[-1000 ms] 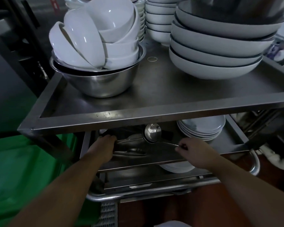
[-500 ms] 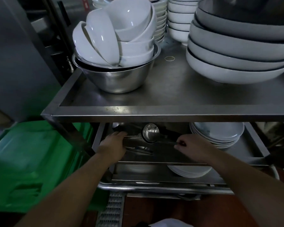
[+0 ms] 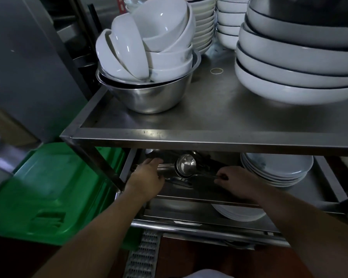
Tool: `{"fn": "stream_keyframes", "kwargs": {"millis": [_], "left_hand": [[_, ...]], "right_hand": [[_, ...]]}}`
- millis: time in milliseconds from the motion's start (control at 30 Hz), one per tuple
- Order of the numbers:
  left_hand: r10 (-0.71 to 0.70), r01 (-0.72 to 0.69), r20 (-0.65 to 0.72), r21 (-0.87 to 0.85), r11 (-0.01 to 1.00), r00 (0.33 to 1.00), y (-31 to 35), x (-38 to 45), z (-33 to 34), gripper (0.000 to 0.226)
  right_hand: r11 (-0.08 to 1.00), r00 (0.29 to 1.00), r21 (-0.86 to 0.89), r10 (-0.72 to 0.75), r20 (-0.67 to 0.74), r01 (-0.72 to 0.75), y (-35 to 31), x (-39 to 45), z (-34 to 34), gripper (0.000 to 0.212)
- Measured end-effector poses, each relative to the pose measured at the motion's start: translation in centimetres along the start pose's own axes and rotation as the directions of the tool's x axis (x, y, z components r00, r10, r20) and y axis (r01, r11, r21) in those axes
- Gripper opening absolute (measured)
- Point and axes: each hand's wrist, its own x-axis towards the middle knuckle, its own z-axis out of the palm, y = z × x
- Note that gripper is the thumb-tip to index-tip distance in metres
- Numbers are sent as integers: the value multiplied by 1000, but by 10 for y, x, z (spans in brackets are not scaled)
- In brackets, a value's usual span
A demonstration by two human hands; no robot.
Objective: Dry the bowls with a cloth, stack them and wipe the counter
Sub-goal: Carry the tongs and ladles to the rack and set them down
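On the steel trolley's top shelf [image 3: 219,117] a steel basin [image 3: 149,97] holds several white bowls [image 3: 149,43], some tilted on edge. Large grey-white bowls [image 3: 293,63] are stacked at the right. Both my hands reach under the top shelf onto the middle shelf. My left hand [image 3: 147,177] rests on a steel tray [image 3: 169,171] of utensils. My right hand [image 3: 237,181] pinches the thin handle of a steel ladle [image 3: 186,164], whose round cup lies between the hands. No cloth is in view.
Stacks of small white bowls [image 3: 227,21] stand at the back of the top shelf. White plates [image 3: 275,169] sit on the middle shelf at right, more plates [image 3: 237,212] lie below. A green plastic crate [image 3: 48,193] sits left of the trolley. A floor drain grate [image 3: 143,255] runs underneath.
My view has shifted left and closer, so the trolley sits further right in frame. Both hands stay on the middle shelf, the right still pinching the ladle handle.
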Motion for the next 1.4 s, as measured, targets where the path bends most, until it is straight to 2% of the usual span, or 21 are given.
{"fn": "stream_keyframes", "kwargs": {"millis": [333,633,833,1067,1400], "left_hand": [[-8,8,2,-6,1000,1000,12,-5,3,54],[-8,8,1,-4,1000,1000,18,-9,6,47],[-9,9,11,0,1000,1000,20,-11,8,49],[11,-11,28,-27,1000,1000,14,-16,5,46],[84,-84,43,-2,996,996,9,-13,11,50]], "right_hand": [[997,999,-71,11,-33,-13,1,6,12,18],[993,998,-108,33,-47,-38,1,6,24,29],[995,997,-93,31,-75,-38,1,4,31,27],[995,984,-97,10,-178,-27,-1,2,35,18],[978,972,-160,97,-215,-133,-21,-13,37,16]]}}
